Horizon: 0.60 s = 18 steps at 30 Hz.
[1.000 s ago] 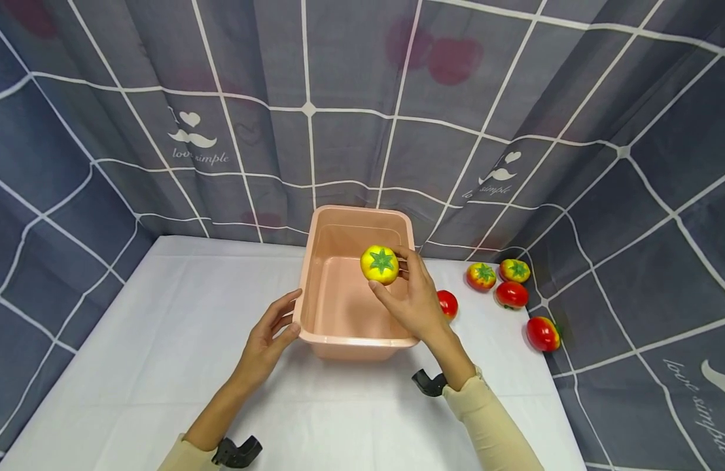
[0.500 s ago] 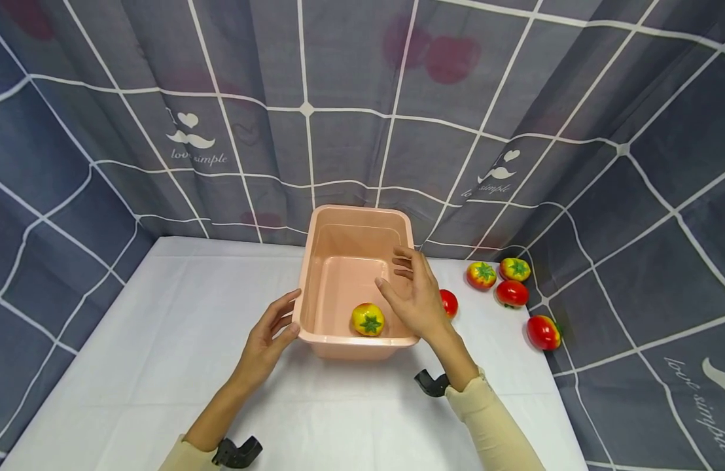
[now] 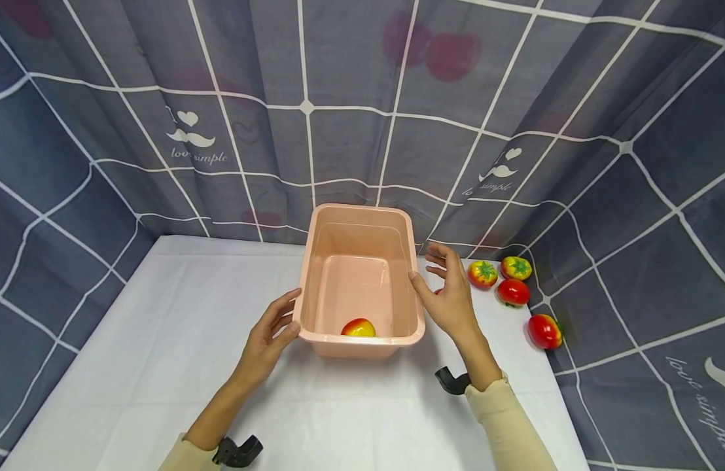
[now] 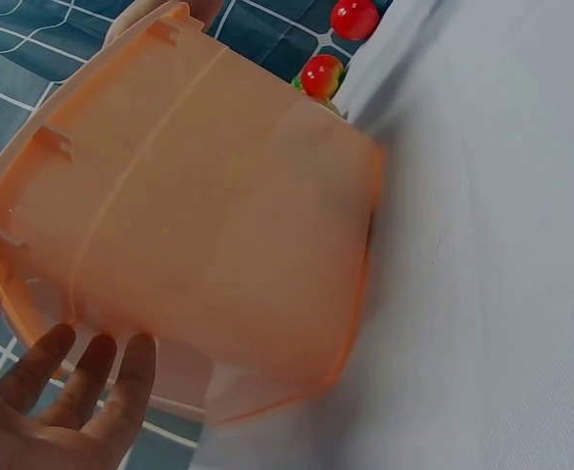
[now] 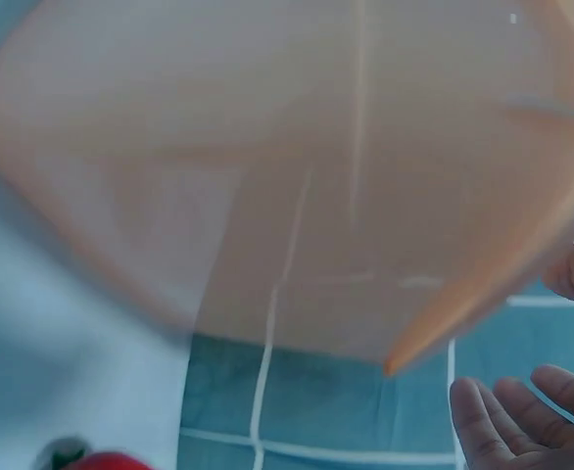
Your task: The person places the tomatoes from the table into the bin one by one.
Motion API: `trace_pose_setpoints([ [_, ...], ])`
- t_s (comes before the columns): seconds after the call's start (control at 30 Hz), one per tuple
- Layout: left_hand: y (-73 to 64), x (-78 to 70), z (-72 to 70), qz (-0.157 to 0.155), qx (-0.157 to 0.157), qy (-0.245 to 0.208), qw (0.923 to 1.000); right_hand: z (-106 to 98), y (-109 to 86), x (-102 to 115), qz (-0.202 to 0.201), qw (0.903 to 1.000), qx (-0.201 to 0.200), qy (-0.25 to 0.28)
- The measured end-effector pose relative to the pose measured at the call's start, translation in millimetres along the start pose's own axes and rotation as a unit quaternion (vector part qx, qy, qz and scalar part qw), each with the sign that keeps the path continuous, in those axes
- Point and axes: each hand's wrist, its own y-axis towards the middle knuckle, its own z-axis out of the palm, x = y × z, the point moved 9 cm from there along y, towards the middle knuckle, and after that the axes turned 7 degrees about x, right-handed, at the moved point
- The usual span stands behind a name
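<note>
On curtain [image 3: 351,144] behind bin [image 3: 362,350]: "love simple" [image 3: 199,156]

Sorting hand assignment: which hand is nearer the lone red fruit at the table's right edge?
Right. The right hand is beside the right rim of the bin, left of the fruit; the left hand is at the opposite rim, farther away.

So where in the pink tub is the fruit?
In the head view, the red-and-yellow fruit is at the near end of the pink tub, partly hidden by the rim, between the left hand and right hand.
</note>
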Motion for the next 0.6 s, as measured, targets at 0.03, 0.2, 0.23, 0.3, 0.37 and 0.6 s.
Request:
trace_pose_setpoints([
  [0.03,0.1,-0.1,0.2,0.0,0.0,0.001,1.0,-4,-1.3,-4,0.002,1.0,-0.005,-0.001],
  [0.2,-0.1,0.1,-0.2,0.003,0.0,0.005,1.0,-18,-7.0,-22,0.026,0.9993,-0.016,-0.021],
  [0.23,-0.4,0.2,-0.3,0.003,0.001,0.005,1.0,-19,-8.2,-27,0.03,0.9991,-0.017,-0.027],
  [0.3,-0.7,1.1,-0.6,0.004,0.003,0.005,1.0,-21,-10.6,-36,0.04,0.9985,-0.018,-0.033],
  [0.37,-0.9,2.2,-0.6,0.003,0.005,0.004,1.0,-21,-13.2,-47,0.054,0.9976,-0.02,-0.038],
  [0.6,-0.4,5.4,0.0,0.005,0.007,0.0,1.0,-20,-26.7,-94,0.111,0.9913,-0.02,-0.068],
])
